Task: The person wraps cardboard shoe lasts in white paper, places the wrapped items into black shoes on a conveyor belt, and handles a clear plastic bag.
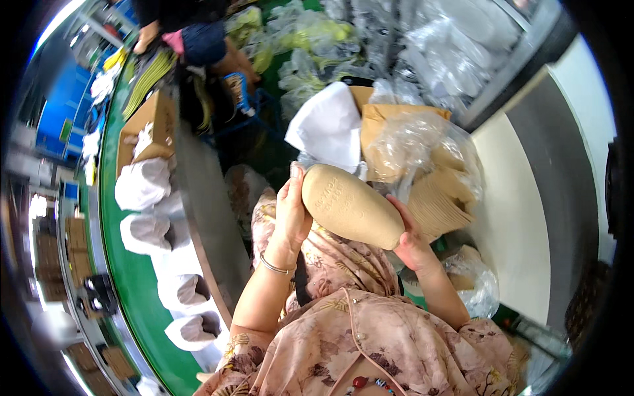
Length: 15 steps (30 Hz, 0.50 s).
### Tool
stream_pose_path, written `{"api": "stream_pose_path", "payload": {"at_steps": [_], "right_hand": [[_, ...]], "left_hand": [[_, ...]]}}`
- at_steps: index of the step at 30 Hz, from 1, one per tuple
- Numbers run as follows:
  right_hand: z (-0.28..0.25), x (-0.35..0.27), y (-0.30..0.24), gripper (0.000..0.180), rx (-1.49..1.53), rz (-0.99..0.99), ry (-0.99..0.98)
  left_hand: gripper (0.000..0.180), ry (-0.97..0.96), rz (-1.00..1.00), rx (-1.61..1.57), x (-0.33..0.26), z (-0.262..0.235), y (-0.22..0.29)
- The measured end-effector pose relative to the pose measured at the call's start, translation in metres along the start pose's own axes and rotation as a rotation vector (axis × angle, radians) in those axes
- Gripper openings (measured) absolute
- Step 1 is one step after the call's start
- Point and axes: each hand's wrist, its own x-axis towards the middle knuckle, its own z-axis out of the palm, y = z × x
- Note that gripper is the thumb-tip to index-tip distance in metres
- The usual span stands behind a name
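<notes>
A tan moulded-pulp insert (351, 206), shaped like a shoe form, is held up over the lap between both hands. The left hand (290, 212) is closed against its rounded upper end, fingers laid along the side and thumb hidden behind it; the right hand (411, 239) is cupped under the narrower lower end, fingers wrapped round its far edge. The insert is tilted, its broad end up and to the left.

The step in hand is judged to be the taking up and turning of one insert freshly drawn from the stack. The next move would call for a steady two-handed grip while the piece is carried leftward.

Just beyond the right hand, a stack of like inserts (441, 198) is seen in a clear plastic bag (409, 142), with white tissue paper (327, 125) beside it. Farther left, white paper-stuffed bundles (142, 185) lie on a green conveyor belt (132, 284). Another person's sleeve (201, 43) is visible at the far end.
</notes>
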Motion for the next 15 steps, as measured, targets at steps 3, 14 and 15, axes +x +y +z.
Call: {"api": "stream_pose_path", "payload": {"at_steps": [3,14,15], "right_hand": [[0.023,0.023,0.013,0.095,0.026,0.083,-0.046],[0.102,0.071,0.053,0.104,-0.099,0.447,-0.360],[0.106,0.074,0.057,0.104,-0.093,0.491,-0.378]], "left_hand": [[0.032,0.107,0.031,-0.063,-0.015,-0.022,0.027],[0.032,0.323,0.343,-0.226,-0.098,-0.115,0.065],[0.034,0.324,0.370,-0.244,-0.106,-0.121,0.066]]}}
